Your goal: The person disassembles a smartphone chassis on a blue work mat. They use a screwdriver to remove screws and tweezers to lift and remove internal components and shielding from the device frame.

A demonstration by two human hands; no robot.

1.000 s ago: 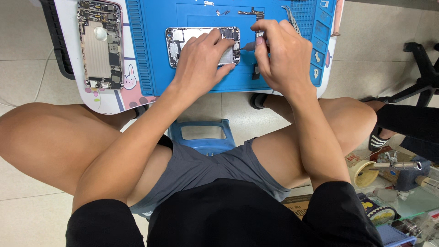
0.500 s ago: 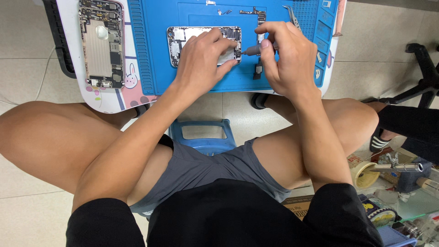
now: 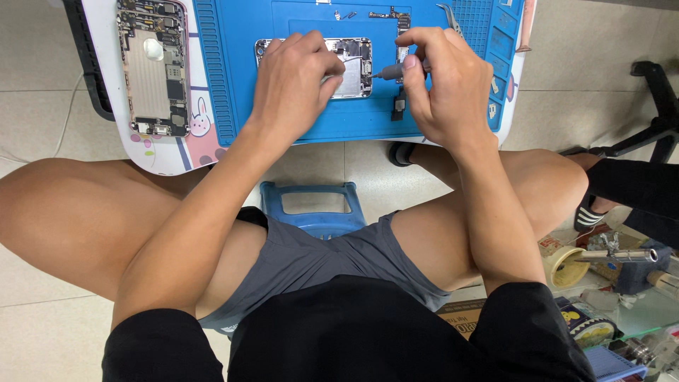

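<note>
Fingers (image 3: 417,60) of my right hand (image 3: 445,85) are pinched around a small screwdriver (image 3: 387,71), its tip on the edge of the open phone (image 3: 350,64), which lies on the blue mat (image 3: 233,92) on the surface. My left hand (image 3: 293,78) presses down on the phone, fingers curled over it. Off left lies a second opened phone (image 3: 152,71).

Head camera looks steeply down, close over the blue mat (image 3: 240,106).
</note>
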